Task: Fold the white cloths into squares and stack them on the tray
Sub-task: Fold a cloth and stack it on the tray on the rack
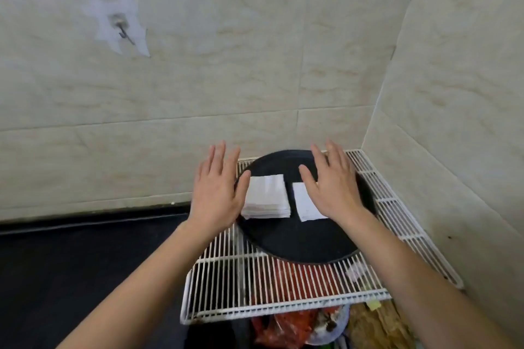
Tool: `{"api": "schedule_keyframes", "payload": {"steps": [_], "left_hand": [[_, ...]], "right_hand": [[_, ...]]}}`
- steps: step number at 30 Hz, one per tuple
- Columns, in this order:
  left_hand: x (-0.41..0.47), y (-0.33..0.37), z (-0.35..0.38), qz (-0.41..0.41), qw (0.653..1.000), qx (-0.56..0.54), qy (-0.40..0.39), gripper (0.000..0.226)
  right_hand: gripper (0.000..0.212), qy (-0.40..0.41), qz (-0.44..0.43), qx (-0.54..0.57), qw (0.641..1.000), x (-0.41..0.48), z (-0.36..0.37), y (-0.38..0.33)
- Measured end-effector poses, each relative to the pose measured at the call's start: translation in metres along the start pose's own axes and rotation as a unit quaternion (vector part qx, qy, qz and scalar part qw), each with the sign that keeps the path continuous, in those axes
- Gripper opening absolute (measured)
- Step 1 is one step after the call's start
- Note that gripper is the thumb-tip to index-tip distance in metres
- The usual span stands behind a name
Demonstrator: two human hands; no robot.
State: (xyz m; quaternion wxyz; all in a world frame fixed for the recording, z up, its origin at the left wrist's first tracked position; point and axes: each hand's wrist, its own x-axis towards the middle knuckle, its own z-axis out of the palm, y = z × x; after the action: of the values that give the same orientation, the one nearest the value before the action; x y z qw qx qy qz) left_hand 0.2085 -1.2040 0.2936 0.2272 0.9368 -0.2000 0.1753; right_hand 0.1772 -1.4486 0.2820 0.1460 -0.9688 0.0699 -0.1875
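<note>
Fingers of the left hand are held straight and slightly spread, with nothing gripped and the palm turned down over the left rim of the round black tray. The thumb lies just beside a stack of folded white cloths; contact cannot be told. The fingers of the right hand are likewise kept straight and parted, with nothing held and the palm down above the right half of the tray. Both bare forearms are extended from the near edge of the picture toward the tray.

Two hands are counted, and one tray. Two lots of white cloth are seen on the tray. The stack, made of several square layers whose number cannot be read, is set left of the tray's centre. A single folded white cloth is laid just right of it, parted from it by a strip of bare tray. The right part of that cloth is hidden under the right hand, and whether it is touched cannot be told.

One white wire rack is placed beneath the tray. Red packaging is glimpsed below the tray's near side. A dark counter is spread to the tray's left. A tiled wall is seen behind the tray, with one metal hook fixed high to the tray's left.
</note>
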Motion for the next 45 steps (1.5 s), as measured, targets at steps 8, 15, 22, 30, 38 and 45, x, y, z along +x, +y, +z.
{"api": "schedule_keyframes", "payload": {"steps": [8,15,22,30,38,45], "left_hand": [[-0.140,-0.113,-0.043,-0.170,0.969,0.176,-0.010,0.068],[-0.249,-0.190,-0.138,-0.284,0.930,0.230,0.037,0.071],[-0.378,-0.292,-0.255,-0.354,0.888,0.282,0.079,0.071],[-0.537,-0.413,-0.391,-0.405,0.851,0.324,0.080,0.071],[-0.609,-0.513,-0.439,-0.475,0.828,0.284,0.091,0.072],[-0.644,-0.632,-0.462,-0.504,0.816,0.274,0.065,0.073]], "right_hand": [[0.074,-0.070,-0.220,0.027,0.973,-0.039,0.081,-0.132],[0.082,-0.102,-0.330,0.037,0.938,-0.086,0.104,-0.285],[0.081,-0.091,-0.427,0.079,0.896,-0.167,0.133,-0.477],[0.081,-0.146,-0.499,0.088,0.850,-0.301,0.186,-0.709],[0.080,-0.177,-0.543,0.069,0.818,-0.349,0.229,-0.826],[0.079,-0.195,-0.551,0.082,0.807,-0.351,0.303,-0.939]]}}
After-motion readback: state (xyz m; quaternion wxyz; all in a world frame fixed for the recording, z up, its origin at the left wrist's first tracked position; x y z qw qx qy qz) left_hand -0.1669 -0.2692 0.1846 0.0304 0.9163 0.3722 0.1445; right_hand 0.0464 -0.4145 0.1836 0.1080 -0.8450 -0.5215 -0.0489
